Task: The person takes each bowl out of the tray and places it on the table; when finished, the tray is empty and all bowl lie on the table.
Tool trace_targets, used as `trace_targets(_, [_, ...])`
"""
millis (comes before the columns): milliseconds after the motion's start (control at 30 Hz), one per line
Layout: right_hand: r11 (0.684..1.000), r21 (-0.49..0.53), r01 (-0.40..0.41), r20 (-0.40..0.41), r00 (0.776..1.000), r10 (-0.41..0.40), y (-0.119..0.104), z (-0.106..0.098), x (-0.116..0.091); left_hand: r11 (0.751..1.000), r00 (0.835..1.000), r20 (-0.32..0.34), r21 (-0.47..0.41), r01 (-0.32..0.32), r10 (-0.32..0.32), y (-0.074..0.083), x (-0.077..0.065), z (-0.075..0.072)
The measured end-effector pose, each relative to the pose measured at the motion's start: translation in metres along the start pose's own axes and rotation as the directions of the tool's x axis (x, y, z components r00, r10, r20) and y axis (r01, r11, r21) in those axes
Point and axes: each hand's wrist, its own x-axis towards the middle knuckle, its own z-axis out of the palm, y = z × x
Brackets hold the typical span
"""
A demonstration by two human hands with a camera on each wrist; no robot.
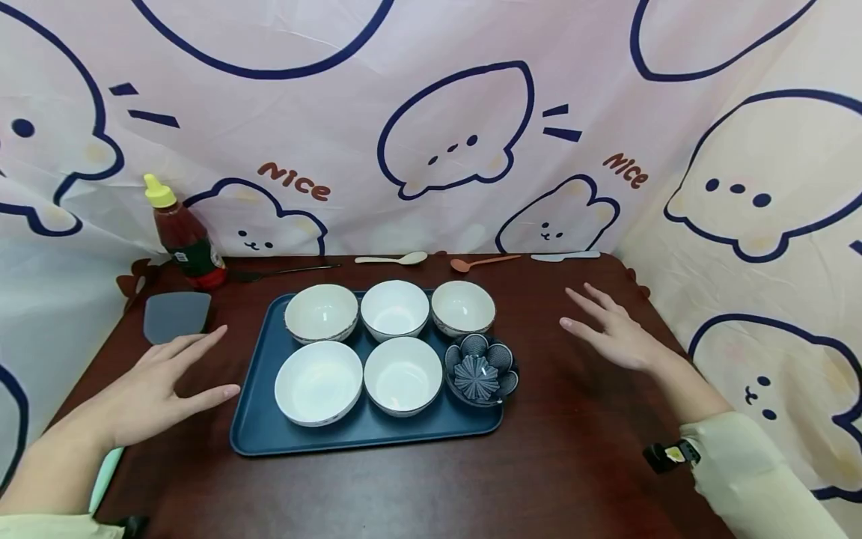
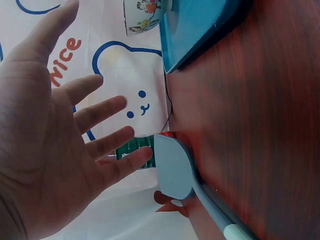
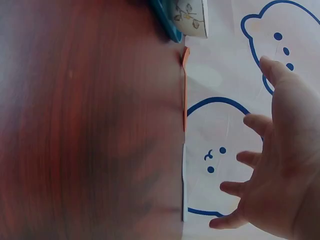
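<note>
My left hand [image 1: 151,393] is held with fingers spread in the air left of the blue tray [image 1: 377,440], holding nothing. Beneath it lies a spatula with a grey head [image 1: 176,314]; part of its handle is hidden by the hand in the head view. To the right of the tray, my right hand [image 1: 616,333] hovers with straight, parted fingers and nothing in them. On the tray stand several white bowls [image 1: 319,383] in two rows. At its front right corner sits a dark blue flower-shaped bowl [image 1: 481,370].
A red sauce bottle with a yellow cap [image 1: 185,236] stands at the back left. Along the back edge lie a slim dark utensil [image 1: 286,271], a cream spoon [image 1: 393,259], an orange-brown spoon [image 1: 481,262] and a pale knife [image 1: 566,256]. Patterned cloth [image 1: 431,217] encloses the table.
</note>
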Motion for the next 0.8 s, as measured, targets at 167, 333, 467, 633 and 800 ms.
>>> trace_targets(167, [0.993,0.109,0.050,-0.007,0.999,-0.050,-0.001,0.008,0.014,0.998,1.000,-0.007,-0.055,-0.012,0.012,0.000,-0.002,0.003])
trace_targets(333, [0.979,0.193,0.063,-0.013,0.998,-0.062,-0.004,0.022,0.027,0.986,0.999,-0.012,-0.160,-0.044,0.043,0.000,-0.001,0.008])
trace_targets(467, [0.965,0.259,0.040,0.004,0.999,-0.043,-0.011,0.031,0.034,0.976,0.999,0.011,-0.217,-0.037,0.040,-0.002,0.002,0.014])
trace_targets(633, [0.900,0.435,0.027,0.056,0.997,-0.057,-0.025,0.040,0.045,0.945,0.999,0.034,-0.326,-0.017,0.030,-0.007,0.004,0.023])
trace_targets(800, [0.816,0.578,0.011,0.111,0.990,-0.092,-0.037,0.051,0.057,0.882,0.998,0.055,-0.472,-0.002,0.032,-0.010,0.005,0.033])
